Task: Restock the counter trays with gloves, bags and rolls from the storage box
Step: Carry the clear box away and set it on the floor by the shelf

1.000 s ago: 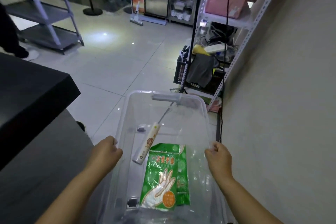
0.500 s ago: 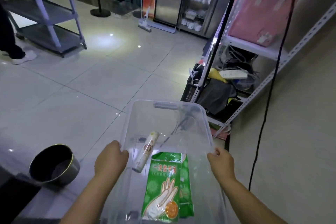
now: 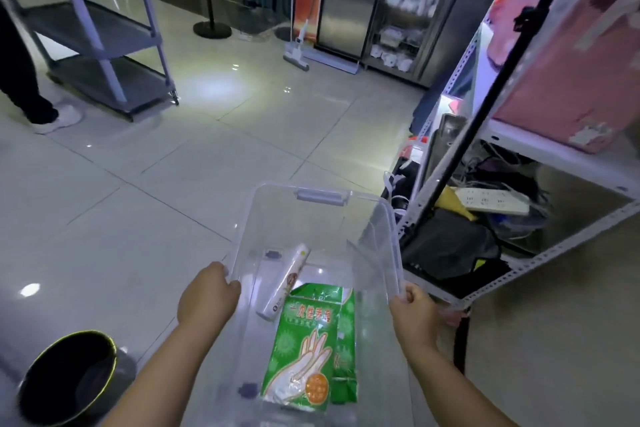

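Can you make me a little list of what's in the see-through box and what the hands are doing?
box: clear storage box, open top, held above the tiled floor
left hand: grips the box's left rim
right hand: grips the right rim
inside: white roll; green glove packs lying flat
nearby: black bin lower left; metal shelf rack on the right

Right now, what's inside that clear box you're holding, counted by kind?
white roll: 1
green glove packs: 2, overlapping
Total in the clear box: 3
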